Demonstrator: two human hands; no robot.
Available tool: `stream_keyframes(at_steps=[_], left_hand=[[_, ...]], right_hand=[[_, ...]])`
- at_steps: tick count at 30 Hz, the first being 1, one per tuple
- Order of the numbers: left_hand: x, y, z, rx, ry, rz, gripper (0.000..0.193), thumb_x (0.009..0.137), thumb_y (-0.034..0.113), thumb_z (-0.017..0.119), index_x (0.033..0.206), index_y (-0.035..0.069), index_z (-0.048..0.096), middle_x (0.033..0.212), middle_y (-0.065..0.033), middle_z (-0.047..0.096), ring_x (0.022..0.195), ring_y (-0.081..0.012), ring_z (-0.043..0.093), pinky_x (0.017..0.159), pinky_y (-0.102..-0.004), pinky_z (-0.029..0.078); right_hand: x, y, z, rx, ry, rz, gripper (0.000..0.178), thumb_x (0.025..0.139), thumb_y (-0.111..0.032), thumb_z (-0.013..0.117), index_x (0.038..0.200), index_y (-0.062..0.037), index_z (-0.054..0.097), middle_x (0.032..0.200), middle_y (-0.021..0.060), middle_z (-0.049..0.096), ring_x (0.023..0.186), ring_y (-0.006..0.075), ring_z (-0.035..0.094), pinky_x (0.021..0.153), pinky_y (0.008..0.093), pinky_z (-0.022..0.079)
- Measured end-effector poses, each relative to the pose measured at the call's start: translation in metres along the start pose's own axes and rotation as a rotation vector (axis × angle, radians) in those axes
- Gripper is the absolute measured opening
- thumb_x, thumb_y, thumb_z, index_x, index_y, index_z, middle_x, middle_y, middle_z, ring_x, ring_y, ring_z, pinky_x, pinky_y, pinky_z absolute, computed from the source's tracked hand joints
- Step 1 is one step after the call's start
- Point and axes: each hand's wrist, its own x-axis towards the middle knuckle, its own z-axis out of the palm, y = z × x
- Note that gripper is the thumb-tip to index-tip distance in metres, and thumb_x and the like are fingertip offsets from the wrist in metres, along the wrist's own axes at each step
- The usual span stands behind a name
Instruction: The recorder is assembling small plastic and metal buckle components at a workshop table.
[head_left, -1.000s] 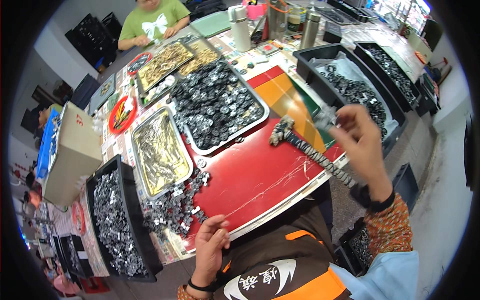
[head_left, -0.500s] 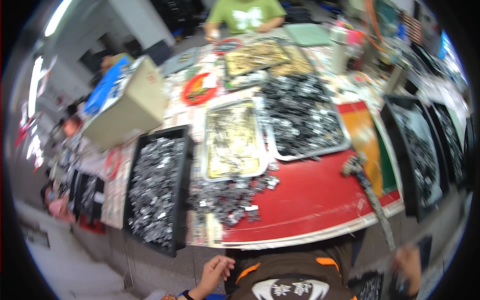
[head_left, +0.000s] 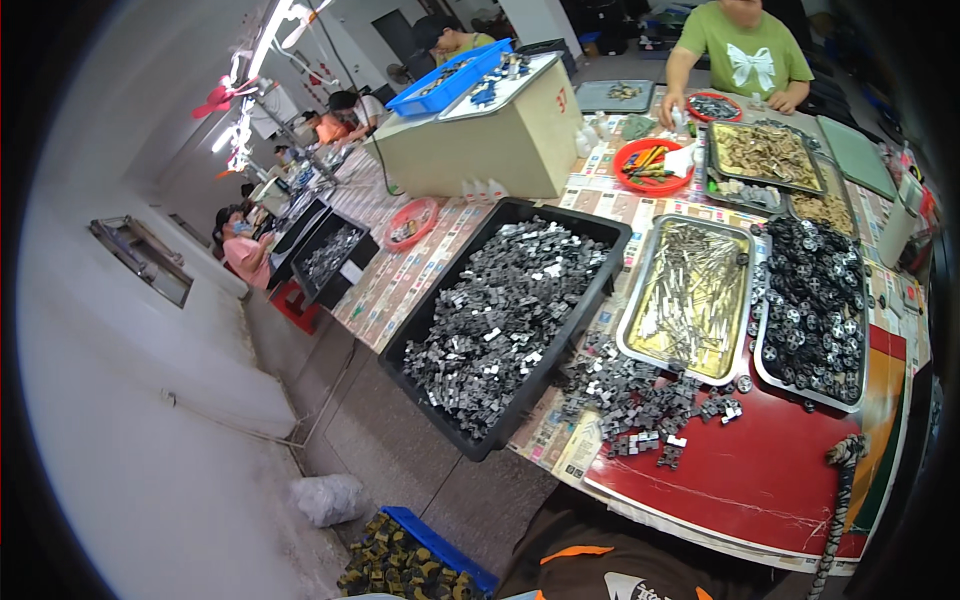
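Note:
Neither my left hand nor my right hand is in view; only my brown apron point(head_left: 590, 580) with orange trim shows at the lower edge. On the table, a large black bin point(head_left: 548, 372) is full of small dark grey and silver parts point(head_left: 500, 310). Beside it, similar loose parts point(head_left: 635, 400) lie heaped and spill onto a red board point(head_left: 740, 480). A metal tray point(head_left: 672, 366) holds thin silver rods point(head_left: 695, 295). Right of that, another tray point(head_left: 810, 400) is piled with small black wheels point(head_left: 812, 310) with silver centres. A tape-wrapped lever point(head_left: 843, 490) stands at the board's right.
Across the table sits a person in a green shirt point(head_left: 745, 50). A beige box point(head_left: 490, 150) carries a blue tray point(head_left: 450, 80). Red baskets point(head_left: 650, 187) stand farther back. On the floor are a blue crate point(head_left: 440, 545) of yellowish-black pieces and a white sack point(head_left: 330, 498).
My view has swung left, so the table and its trays sit farther right. Both my hands, low in the picture before, have gone out of view.

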Motion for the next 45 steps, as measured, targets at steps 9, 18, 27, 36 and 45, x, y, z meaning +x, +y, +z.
stream_keyframes(at_steps=[9,18,27,36,45], left_hand=[[-0.040,-0.039,-0.021,-0.024,0.087,-0.084,0.034,0.109,0.037,0.054,0.108,0.009,0.073,0.089,-0.0044,0.067,0.081,-0.0176,0.064,0.072,-0.0319,0.052],[-0.058,-0.043,-0.038,0.002,0.132,-0.094,0.033,0.108,0.035,0.054,0.109,0.008,0.073,0.090,-0.0046,0.068,0.081,-0.0178,0.065,0.071,-0.0319,0.052],[-0.073,-0.052,-0.046,-0.003,0.164,-0.109,0.031,0.108,0.033,0.055,0.109,0.008,0.073,0.090,-0.0048,0.068,0.081,-0.0179,0.065,0.071,-0.0319,0.053],[-0.088,-0.073,-0.044,-0.040,0.168,-0.139,0.030,0.107,0.031,0.055,0.109,0.007,0.073,0.091,-0.0050,0.069,0.081,-0.0181,0.066,0.071,-0.0319,0.053],[-0.101,-0.093,-0.038,-0.071,0.136,-0.183,0.029,0.106,0.029,0.055,0.110,0.007,0.073,0.092,-0.0052,0.069,0.080,-0.0182,0.066,0.071,-0.0320,0.053]], right_hand=[[0.027,-0.018,0.005,-0.214,-0.099,-0.059,0.034,0.107,-0.038,0.060,0.097,-0.0089,0.074,0.080,-0.0051,0.058,0.068,0.0098,0.045,0.058,0.0283,0.035],[0.049,-0.027,0.029,-0.331,-0.181,-0.155,0.033,0.106,-0.036,0.060,0.097,-0.0078,0.074,0.081,-0.0030,0.060,0.069,0.0110,0.049,0.059,0.0288,0.038],[0.065,-0.052,0.044,-0.469,-0.243,-0.262,0.031,0.106,-0.033,0.060,0.098,-0.0067,0.074,0.081,-0.0010,0.062,0.071,0.0122,0.053,0.061,0.0292,0.041],[0.065,-0.086,0.047,-0.634,-0.279,-0.359,0.029,0.105,-0.031,0.060,0.098,-0.0056,0.074,0.082,0.0010,0.065,0.072,0.0133,0.056,0.062,0.0296,0.044],[0.049,-0.119,0.046,-0.794,-0.297,-0.423,0.028,0.105,-0.028,0.061,0.099,-0.0045,0.074,0.083,0.0031,0.067,0.074,0.0145,0.060,0.064,0.0301,0.047]])
